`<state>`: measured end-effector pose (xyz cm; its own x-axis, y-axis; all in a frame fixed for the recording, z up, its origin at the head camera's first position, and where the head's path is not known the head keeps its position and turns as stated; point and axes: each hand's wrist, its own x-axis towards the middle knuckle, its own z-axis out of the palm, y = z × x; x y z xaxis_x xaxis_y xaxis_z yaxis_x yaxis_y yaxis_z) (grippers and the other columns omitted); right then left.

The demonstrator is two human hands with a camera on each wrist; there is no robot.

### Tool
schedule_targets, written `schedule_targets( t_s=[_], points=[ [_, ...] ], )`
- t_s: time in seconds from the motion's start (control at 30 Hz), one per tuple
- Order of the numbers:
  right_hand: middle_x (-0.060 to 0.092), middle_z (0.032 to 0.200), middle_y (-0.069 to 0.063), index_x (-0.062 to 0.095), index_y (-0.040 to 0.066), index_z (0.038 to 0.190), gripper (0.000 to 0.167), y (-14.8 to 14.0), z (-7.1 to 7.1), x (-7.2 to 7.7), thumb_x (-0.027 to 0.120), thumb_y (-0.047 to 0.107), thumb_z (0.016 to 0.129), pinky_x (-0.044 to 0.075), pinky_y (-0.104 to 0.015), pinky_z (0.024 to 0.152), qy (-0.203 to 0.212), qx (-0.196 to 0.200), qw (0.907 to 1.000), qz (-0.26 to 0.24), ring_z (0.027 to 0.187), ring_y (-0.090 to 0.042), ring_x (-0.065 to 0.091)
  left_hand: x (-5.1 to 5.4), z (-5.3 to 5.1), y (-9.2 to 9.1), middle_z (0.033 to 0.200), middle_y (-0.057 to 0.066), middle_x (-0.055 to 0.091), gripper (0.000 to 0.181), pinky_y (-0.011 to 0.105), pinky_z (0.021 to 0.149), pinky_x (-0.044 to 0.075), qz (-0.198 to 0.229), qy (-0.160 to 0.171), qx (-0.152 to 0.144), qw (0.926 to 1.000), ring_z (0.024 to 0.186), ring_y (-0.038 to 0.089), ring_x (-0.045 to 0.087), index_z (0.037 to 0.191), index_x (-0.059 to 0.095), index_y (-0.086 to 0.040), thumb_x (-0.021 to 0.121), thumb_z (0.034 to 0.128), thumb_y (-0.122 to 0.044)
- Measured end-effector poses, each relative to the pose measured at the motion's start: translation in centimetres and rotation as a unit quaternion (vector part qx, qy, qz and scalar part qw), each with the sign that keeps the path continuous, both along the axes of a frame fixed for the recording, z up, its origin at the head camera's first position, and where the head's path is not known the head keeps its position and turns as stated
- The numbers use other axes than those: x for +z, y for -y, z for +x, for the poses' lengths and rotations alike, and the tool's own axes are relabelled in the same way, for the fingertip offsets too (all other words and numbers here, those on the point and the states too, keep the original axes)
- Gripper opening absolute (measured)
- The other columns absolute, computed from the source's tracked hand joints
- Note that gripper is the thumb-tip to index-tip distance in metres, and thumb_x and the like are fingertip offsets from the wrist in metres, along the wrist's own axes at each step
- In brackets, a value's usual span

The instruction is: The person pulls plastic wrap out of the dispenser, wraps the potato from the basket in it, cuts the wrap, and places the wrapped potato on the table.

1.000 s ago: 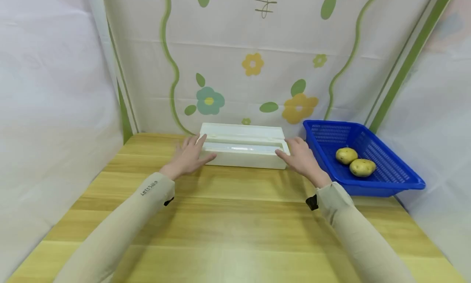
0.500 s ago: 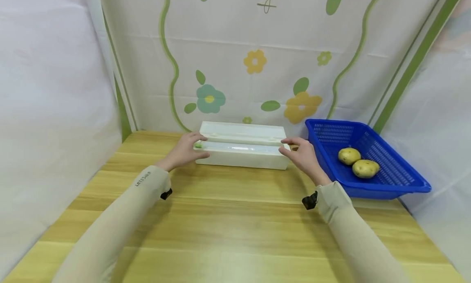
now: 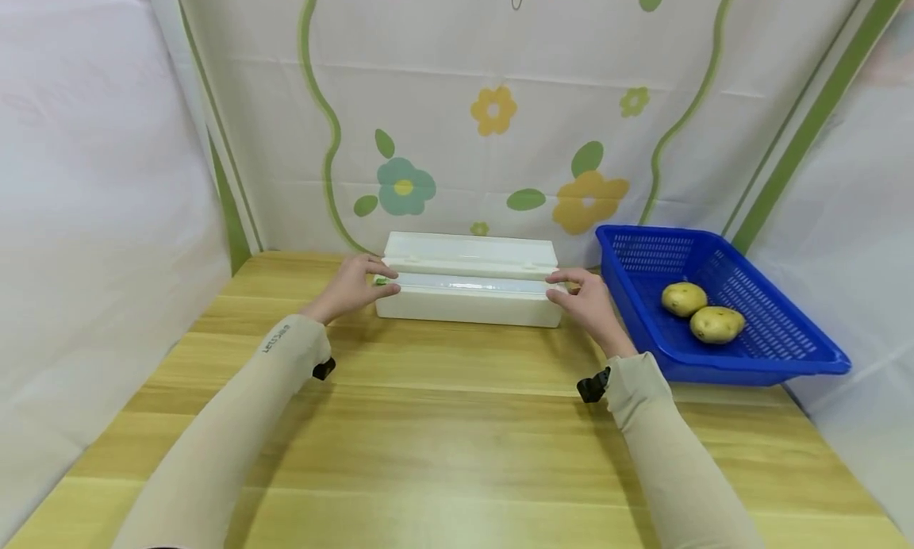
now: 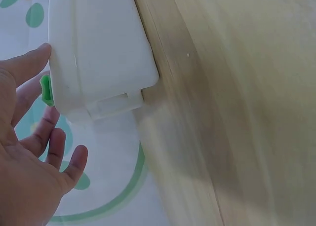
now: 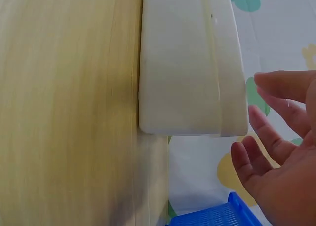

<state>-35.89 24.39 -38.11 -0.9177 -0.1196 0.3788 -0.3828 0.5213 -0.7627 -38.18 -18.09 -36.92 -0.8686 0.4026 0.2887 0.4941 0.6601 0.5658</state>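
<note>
A long white box point(image 3: 467, 305), which looks like a cling film dispenser, stands at the back of the table. Its lid point(image 3: 471, 249) is tipped back, and a shiny clear strip point(image 3: 471, 283) runs along the top. My left hand point(image 3: 351, 286) is at the left end, thumb tip against the top front edge and other fingers loosely bent behind. A small green piece point(image 4: 47, 90) sticks up by those fingers in the left wrist view. At the right end, my right hand point(image 3: 589, 301) holds thumb and index finger apart over the corner; in the right wrist view its fingers point(image 5: 264, 132) look empty.
A blue plastic basket point(image 3: 757, 365) with two potatoes point(image 3: 716, 325) point(image 3: 684, 299) stands right of the box, close to my right hand. Behind the wooden table point(image 3: 443, 454) hangs a white flowered cloth point(image 3: 443, 136).
Both hands have settled at the box's ends; the left has drawn slightly left, uncovering the green piece. Thumbs and index fingers have come closer together. The head view has tilted down a little.
</note>
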Motion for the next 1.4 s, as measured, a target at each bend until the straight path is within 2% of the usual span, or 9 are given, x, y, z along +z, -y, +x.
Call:
schedule_targets(
  t_s=[0.13, 0.2, 0.3, 0.43, 0.57, 0.7, 0.83, 1.1, 1.4],
  points=[
    [0.061, 0.124, -0.021, 0.072, -0.007, 0.107, 0.020, -0.2, -0.3, -0.4, 0.070, 0.003, 0.090, 0.047, -0.051, 0.089, -0.003, 0.006, 0.9999, 0.015, 0.117, -0.034, 0.052, 0.0, -0.3, 0.0, 0.116, 0.011, 0.060, 0.022, 0.055, 0.110, 0.014, 0.006, 0.010, -0.006, 0.9999, 0.125, 0.033, 0.041, 0.103, 0.077, -0.006, 0.075, 0.0901, -0.024],
    [0.059, 0.126, -0.021, 0.072, -0.007, 0.107, 0.020, -0.1, -0.4, -0.4, 0.070, 0.004, 0.091, 0.044, -0.054, 0.093, 0.006, 0.005, 0.9997, 0.024, 0.123, -0.035, 0.048, 0.1, -0.5, -0.1, 0.115, 0.010, 0.059, 0.019, 0.055, 0.111, 0.011, 0.012, 0.019, -0.006, 0.9997, 0.125, 0.033, 0.041, 0.099, 0.078, -0.007, 0.074, 0.0909, -0.023],
    [0.056, 0.128, -0.021, 0.072, -0.008, 0.107, 0.021, 0.0, -0.6, -0.4, 0.069, 0.007, 0.092, 0.042, -0.054, 0.097, 0.023, -0.003, 0.9993, 0.030, 0.125, -0.036, 0.045, 0.0, -0.6, -0.3, 0.116, 0.010, 0.058, 0.017, 0.055, 0.111, 0.011, 0.025, 0.040, 0.003, 0.9989, 0.124, 0.032, 0.041, 0.098, 0.078, -0.007, 0.072, 0.0923, -0.023],
    [0.055, 0.128, -0.020, 0.071, -0.010, 0.104, 0.023, 0.2, -1.0, -0.3, 0.069, 0.011, 0.093, 0.039, -0.053, 0.100, 0.038, -0.015, 0.9985, 0.037, 0.125, -0.036, 0.044, -0.1, -0.7, -0.6, 0.118, 0.009, 0.058, 0.018, 0.052, 0.109, 0.022, 0.048, 0.066, 0.020, 0.9964, 0.122, 0.030, 0.043, 0.101, 0.078, -0.006, 0.070, 0.0939, -0.021],
    [0.055, 0.125, -0.020, 0.072, -0.009, 0.099, 0.023, 0.4, -1.4, -0.3, 0.068, 0.013, 0.094, 0.037, -0.054, 0.101, 0.043, -0.026, 0.9975, 0.051, 0.123, -0.038, 0.045, -0.3, -0.9, -0.9, 0.117, 0.011, 0.062, 0.020, 0.052, 0.107, 0.031, 0.064, 0.070, 0.025, 0.9952, 0.122, 0.031, 0.046, 0.101, 0.077, -0.003, 0.068, 0.0957, -0.019],
    [0.058, 0.119, -0.022, 0.072, -0.008, 0.094, 0.019, 0.5, -1.8, -0.4, 0.065, 0.010, 0.096, 0.033, -0.054, 0.103, 0.028, -0.025, 0.9973, 0.063, 0.120, -0.039, 0.047, -0.6, -1.1, -1.2, 0.113, 0.011, 0.065, 0.020, 0.052, 0.107, 0.032, 0.080, 0.058, 0.038, 0.9944, 0.123, 0.031, 0.047, 0.097, 0.076, -0.001, 0.065, 0.0974, -0.017],
    [0.063, 0.109, -0.024, 0.069, -0.008, 0.094, 0.018, 0.7, -1.8, -0.2, 0.061, 0.007, 0.098, 0.038, -0.053, 0.097, 0.001, -0.028, 0.9976, 0.063, 0.110, -0.038, 0.052, -0.6, -1.3, -1.6, 0.113, 0.010, 0.066, 0.023, 0.050, 0.106, 0.034, 0.109, 0.054, 0.057, 0.9910, 0.119, 0.029, 0.051, 0.097, 0.075, 0.000, 0.062, 0.0993, -0.019],
    [0.062, 0.095, -0.018, 0.067, -0.003, 0.105, 0.026, 0.9, -1.8, 0.8, 0.054, 0.020, 0.103, 0.045, -0.040, 0.070, 0.020, -0.077, 0.9960, 0.042, 0.082, -0.028, 0.054, 0.4, -1.7, -2.3, 0.116, 0.007, 0.061, 0.028, 0.047, 0.101, 0.037, 0.137, 0.039, 0.076, 0.9869, 0.115, 0.025, 0.050, 0.099, 0.075, -0.001, 0.063, 0.0989, -0.026],
    [0.064, 0.093, -0.023, 0.067, -0.004, 0.103, 0.027, 0.8, -2.2, 1.9, 0.053, 0.019, 0.104, 0.044, -0.038, 0.065, -0.005, -0.092, 0.9942, 0.056, 0.075, -0.028, 0.054, 1.3, -1.6, -2.4, 0.111, 0.004, 0.067, 0.029, 0.042, 0.091, 0.048, 0.139, 0.022, 0.068, 0.9877, 0.107, 0.022, 0.059, 0.103, 0.075, -0.003, 0.061, 0.0998, -0.028]
  ],
)
